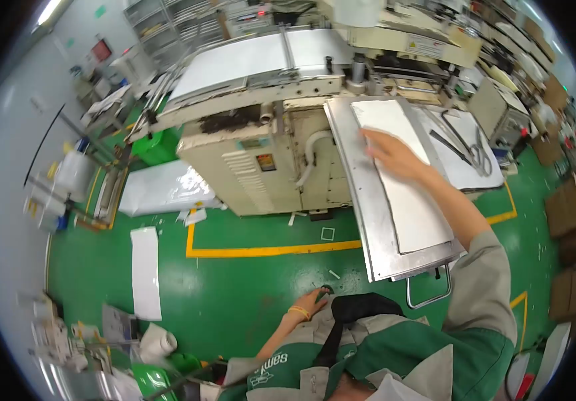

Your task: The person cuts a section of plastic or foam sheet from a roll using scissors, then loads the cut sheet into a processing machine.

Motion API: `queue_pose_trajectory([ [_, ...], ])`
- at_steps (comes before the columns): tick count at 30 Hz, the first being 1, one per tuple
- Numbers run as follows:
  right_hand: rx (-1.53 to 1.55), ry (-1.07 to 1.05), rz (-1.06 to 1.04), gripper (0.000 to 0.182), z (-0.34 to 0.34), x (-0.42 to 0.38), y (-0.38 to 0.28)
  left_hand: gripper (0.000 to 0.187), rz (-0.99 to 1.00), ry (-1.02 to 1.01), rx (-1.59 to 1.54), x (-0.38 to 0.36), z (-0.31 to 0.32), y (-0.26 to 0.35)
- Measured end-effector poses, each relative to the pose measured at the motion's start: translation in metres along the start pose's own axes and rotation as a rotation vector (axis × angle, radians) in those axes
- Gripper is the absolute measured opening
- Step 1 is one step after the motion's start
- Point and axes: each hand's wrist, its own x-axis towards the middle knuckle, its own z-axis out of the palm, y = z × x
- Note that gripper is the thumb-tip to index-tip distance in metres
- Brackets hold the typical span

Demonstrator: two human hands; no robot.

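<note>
My right hand [395, 155] lies with its fingers stretched out on a long white sheet or pad [411, 204]. That white piece rests on a flat metal plate [368, 220], which sticks out from the machine towards me and has a wire handle [428, 297] at its near end. Down by my waist hangs my left hand [306, 305], its fingers loosely stretched out and no held thing visible. A yellow band circles that wrist. Right of the plate, scissors [480, 157] and a dark flat bar [449, 147] lie on a white-topped surface [465, 177].
The beige machine [241, 167] stands ahead, with white sheet material [234, 63] on its upper bed. A white strip [145, 274] lies on the green floor at left. Cardboard boxes [565, 207] line the right side. Yellow tape [274, 251] marks the floor.
</note>
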Motion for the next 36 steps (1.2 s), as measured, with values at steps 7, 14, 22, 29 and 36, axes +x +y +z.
queue_pose_trajectory([
  [7,-0.202,0.479,-0.096,0.018,0.035,0.078,0.08,0.039,-0.106,0.026,0.207,-0.017,0.031,0.0],
  [14,0.053,0.444,-0.039,0.017,0.03,0.078,0.08,0.049,-0.263,0.437,-0.075,-0.084,0.093,-0.012],
  [22,-0.212,0.298,-0.208,0.014,0.008,0.088,0.09,0.057,-0.694,0.398,-0.246,-0.186,0.195,-0.002],
  [29,-0.354,0.027,-0.328,0.012,-0.028,0.095,0.073,0.057,-0.831,0.442,-0.269,-0.139,0.214,0.029],
  [36,-0.811,-0.092,-0.646,0.006,-0.01,0.119,0.087,0.052,-0.561,0.536,-0.35,-0.023,0.179,0.067],
])
